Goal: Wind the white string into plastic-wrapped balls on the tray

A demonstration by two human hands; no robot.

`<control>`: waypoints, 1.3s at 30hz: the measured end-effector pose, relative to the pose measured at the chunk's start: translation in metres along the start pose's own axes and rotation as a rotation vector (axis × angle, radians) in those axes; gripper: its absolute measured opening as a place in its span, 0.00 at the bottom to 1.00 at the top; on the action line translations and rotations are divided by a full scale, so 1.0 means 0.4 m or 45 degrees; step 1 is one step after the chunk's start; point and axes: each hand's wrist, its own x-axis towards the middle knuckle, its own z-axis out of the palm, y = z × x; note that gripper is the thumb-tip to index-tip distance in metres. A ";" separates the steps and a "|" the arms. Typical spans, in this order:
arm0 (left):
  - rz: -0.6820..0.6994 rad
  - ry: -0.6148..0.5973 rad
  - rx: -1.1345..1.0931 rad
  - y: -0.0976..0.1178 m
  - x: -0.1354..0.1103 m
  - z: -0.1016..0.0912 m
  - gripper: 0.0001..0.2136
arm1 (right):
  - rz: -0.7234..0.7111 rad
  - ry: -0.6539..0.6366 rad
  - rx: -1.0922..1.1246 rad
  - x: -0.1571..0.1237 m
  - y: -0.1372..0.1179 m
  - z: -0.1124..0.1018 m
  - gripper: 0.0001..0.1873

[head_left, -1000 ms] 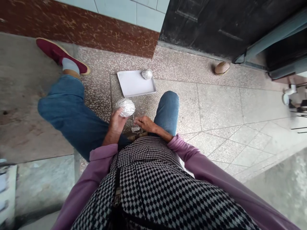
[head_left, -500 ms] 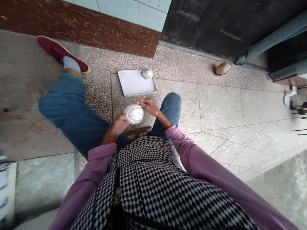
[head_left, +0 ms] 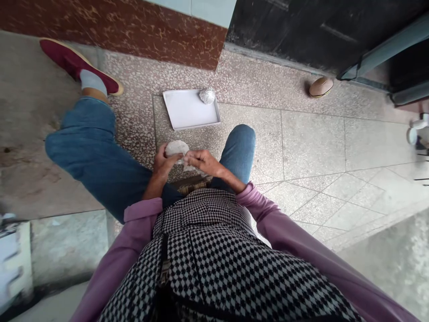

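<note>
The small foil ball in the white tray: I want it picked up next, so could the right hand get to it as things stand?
Probably yes, with a forward lean. The small foil ball sits uncovered in the far corner of the white tray, with only bare floor between. But the right hand is busy at the large ball held by the left hand.

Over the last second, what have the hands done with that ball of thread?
The right hand rose to the ball of thread, then came back beside it, pinching a strand. The left hand kept holding the ball. The white tray and small ball stayed put.
</note>
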 end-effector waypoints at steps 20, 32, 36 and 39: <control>-0.019 0.020 -0.388 0.068 -0.041 0.004 0.33 | 0.176 0.088 -0.064 0.016 0.070 0.072 0.21; -0.197 -0.313 0.045 0.043 -0.030 -0.011 0.28 | 0.093 0.217 -0.028 0.128 0.025 -0.069 0.40; -0.254 -0.335 -0.222 0.062 -0.058 0.003 0.25 | 0.226 0.405 0.183 0.135 0.095 -0.017 0.47; -0.236 -0.330 -0.266 0.079 -0.072 0.018 0.27 | 0.249 0.481 0.251 0.134 0.116 0.015 0.47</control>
